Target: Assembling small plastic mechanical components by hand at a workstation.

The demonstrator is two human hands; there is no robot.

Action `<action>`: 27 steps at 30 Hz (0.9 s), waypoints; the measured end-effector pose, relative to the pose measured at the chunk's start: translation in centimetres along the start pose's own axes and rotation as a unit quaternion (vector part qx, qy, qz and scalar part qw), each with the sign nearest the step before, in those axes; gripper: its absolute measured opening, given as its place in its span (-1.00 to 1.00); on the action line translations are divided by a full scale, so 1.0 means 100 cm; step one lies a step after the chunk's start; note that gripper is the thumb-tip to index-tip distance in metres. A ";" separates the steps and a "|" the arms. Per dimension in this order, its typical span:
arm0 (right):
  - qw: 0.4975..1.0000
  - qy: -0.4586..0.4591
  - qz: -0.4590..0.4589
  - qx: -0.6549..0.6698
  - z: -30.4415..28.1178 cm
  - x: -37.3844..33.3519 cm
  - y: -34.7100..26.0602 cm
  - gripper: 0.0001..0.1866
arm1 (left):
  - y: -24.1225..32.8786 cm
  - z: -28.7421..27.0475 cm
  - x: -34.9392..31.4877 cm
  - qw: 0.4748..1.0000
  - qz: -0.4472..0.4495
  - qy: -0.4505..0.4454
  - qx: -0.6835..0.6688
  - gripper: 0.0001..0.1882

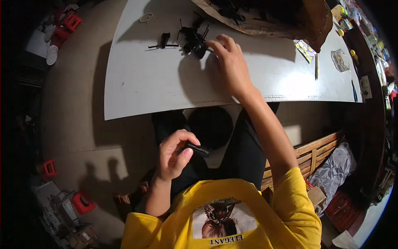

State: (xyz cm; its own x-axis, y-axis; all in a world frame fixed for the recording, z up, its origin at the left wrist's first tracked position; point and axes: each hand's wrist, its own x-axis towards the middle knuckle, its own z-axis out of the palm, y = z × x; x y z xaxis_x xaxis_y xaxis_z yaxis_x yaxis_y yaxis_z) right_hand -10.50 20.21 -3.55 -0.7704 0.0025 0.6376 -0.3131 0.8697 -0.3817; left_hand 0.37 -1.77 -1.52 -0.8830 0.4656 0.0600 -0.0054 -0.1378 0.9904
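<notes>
Above my lap, my left hand (175,154) is closed around a small black plastic-looking part (198,148), pinched between thumb and fingers. My right hand (233,68) reaches over the white table (149,87), its fingers apart and bent. Its fingertips are right beside a cluster of black parts (194,41) with thin rods sticking out; whether they touch it I cannot make out. Left of that cluster lies another black piece (164,40) with a thin rod across it. The right thumb is mostly hidden behind the hand.
A large brown open bag or sack (273,31) with black items inside sits at the table's far side. To the right are a colourful packet (305,50) and a glass ashtray-like dish (340,60). A small ring (146,17) lies far left. A wooden bench (317,155) stands right.
</notes>
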 end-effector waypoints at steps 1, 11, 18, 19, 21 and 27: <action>0.999 -0.010 0.006 -0.034 0.008 0.008 0.004 -0.72 | 0.000 -0.003 -0.001 1.000 0.001 0.001 0.002 -0.81; 0.987 -0.096 0.090 -0.094 -0.016 -0.017 0.003 -0.74 | -0.021 0.008 0.001 0.990 -0.077 0.011 -0.120 -0.62; 0.861 -0.040 0.323 0.390 -0.036 -0.037 0.010 -0.83 | -0.020 0.015 0.022 0.985 -0.118 0.030 -0.124 -0.89; 0.861 -0.040 0.323 0.391 -0.039 -0.037 0.006 -0.83 | -0.019 0.017 0.026 0.985 -0.123 0.039 -0.114 -0.87; 0.729 -0.012 0.452 0.514 -0.047 -0.035 -0.005 -0.83 | -0.019 0.020 0.033 0.986 -0.116 0.040 -0.113 -0.83; 0.922 0.081 0.250 0.283 -0.036 -0.065 -0.027 -0.80 | -0.015 0.027 0.048 0.989 -0.093 0.065 -0.093 -0.73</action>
State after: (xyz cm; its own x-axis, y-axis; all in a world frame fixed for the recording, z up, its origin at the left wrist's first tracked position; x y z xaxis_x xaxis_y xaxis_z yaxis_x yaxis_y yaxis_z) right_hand -2.64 19.62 -4.21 -0.8182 0.4472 0.3613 -0.2169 0.3419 -0.9144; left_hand -2.58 3.02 -2.42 -0.9117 0.3828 -0.1492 -0.2487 -0.2252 0.9420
